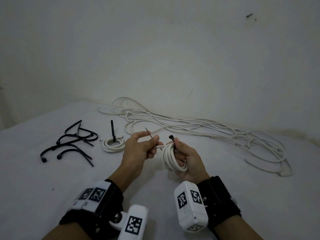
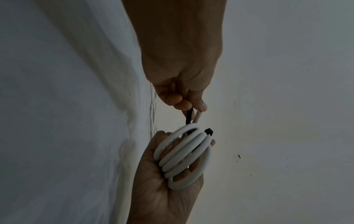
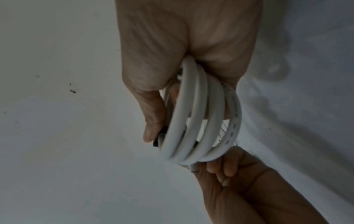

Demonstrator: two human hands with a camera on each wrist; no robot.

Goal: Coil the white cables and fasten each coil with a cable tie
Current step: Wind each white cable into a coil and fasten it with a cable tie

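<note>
My right hand [image 1: 180, 151] grips a coil of white cable [image 1: 170, 158] held on edge above the table. Its thumb presses the head of a black cable tie [image 1: 171, 137] against the top of the coil. The tie's strap passes through the coil, and my left hand [image 1: 155, 144] pinches the tail together with the cable's free end [image 1: 160, 146]. In the left wrist view the black strap [image 2: 189, 116] and the white cable end [image 2: 198, 117] run from my left fingertips [image 2: 184, 104] to the coil [image 2: 184, 157]. The right wrist view shows the coil [image 3: 201, 121] in my right palm.
A finished coil [image 1: 113, 144] with an upright black tie lies left of my hands. Several loose black cable ties [image 1: 69, 144] lie further left. A long tangle of loose white cables [image 1: 199, 130] stretches along the wall at the back right. The table [image 1: 52, 179] is white.
</note>
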